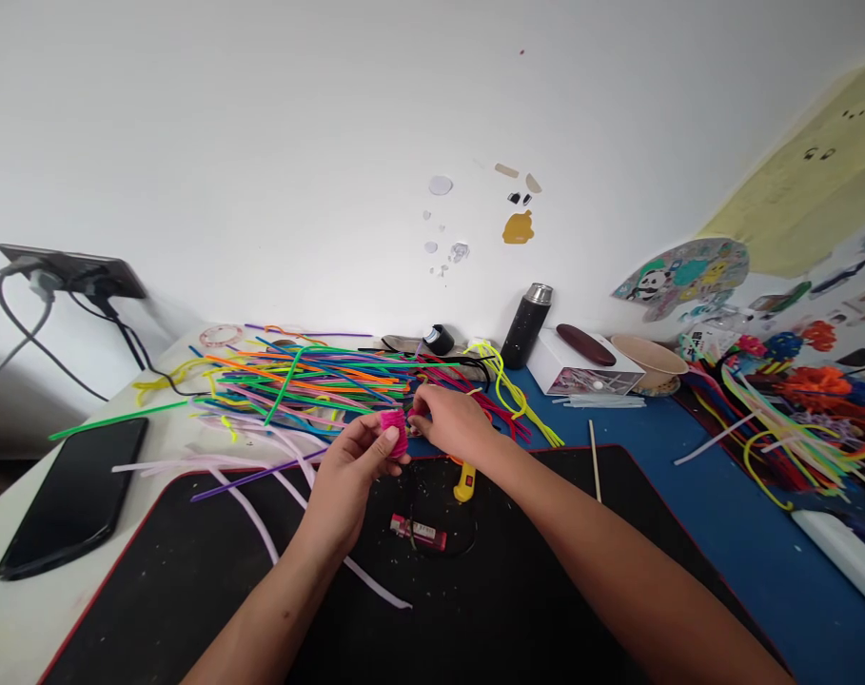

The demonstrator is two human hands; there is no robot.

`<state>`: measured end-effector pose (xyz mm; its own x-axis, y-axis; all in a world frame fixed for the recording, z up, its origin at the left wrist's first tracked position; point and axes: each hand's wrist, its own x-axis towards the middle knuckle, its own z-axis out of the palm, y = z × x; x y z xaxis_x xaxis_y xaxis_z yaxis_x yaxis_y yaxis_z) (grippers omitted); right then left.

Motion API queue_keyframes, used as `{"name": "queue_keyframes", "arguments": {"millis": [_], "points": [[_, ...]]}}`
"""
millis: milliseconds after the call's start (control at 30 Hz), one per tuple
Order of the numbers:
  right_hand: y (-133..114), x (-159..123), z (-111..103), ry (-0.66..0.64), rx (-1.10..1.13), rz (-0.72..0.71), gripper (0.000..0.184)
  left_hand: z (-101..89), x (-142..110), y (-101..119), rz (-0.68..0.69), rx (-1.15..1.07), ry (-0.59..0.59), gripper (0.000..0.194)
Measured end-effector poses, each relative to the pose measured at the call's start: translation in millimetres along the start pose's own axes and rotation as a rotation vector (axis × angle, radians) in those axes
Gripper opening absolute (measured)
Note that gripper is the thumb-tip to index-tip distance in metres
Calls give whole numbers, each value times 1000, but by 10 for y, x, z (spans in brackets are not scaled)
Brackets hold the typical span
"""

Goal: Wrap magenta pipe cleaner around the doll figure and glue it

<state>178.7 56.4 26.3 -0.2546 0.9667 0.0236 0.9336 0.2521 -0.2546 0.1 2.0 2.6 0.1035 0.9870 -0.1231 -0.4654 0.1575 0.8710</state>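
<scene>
My left hand [357, 457] pinches a small magenta fuzzy piece [395, 433], which looks like pipe cleaner laid in rows, between thumb and fingers. Just to its right, my right hand [446, 419] has its fingers closed at the edge of the pipe cleaner pile; what they hold, if anything, is hidden. Below the hands, a pink lighter [418, 533] lies on the black mat [532, 590], with a thin dark loop around it. A yellow-handled tool [464, 482] rests under my right wrist, partly covered.
Behind the hands spreads a pile of coloured pipe cleaners [318, 376]. A black phone [75, 495] lies at left. Along the wall stand a dark bottle [527, 325], a white box [557, 371] and a beige bowl [650, 354]. More pipe cleaners [803, 419] lie at right; a thin stick [595, 461] crosses the mat's edge.
</scene>
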Motion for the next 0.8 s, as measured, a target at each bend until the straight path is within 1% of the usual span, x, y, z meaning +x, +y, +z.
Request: {"name": "queue_keyframes", "arguments": {"millis": [167,333,400,467,533,633,700,800], "points": [[8,-34,32,39,51,7,10,-6,-4,7,-1,10,-7,46],[60,-92,68,108,122,31,11,0,-11,17,-11,24,-11,46],[96,-127,78,177,223,56,9,0,-13,17,-15,38,-21,46],[134,-178,90,266,374,100,9,-2,-15,14,-7,74,-34,45],[167,-249,105,335,524,143,14,-5,-17,1,10,141,-54,45],[188,-384,127,407,723,160,23,-14,-17,-54,16,275,-98,45],[182,-475,133,444,822,155,24,-22,-20,-105,-2,348,-141,46],[166,-586,141,488,911,160,23,-27,-32,-162,-34,412,-210,43]]}}
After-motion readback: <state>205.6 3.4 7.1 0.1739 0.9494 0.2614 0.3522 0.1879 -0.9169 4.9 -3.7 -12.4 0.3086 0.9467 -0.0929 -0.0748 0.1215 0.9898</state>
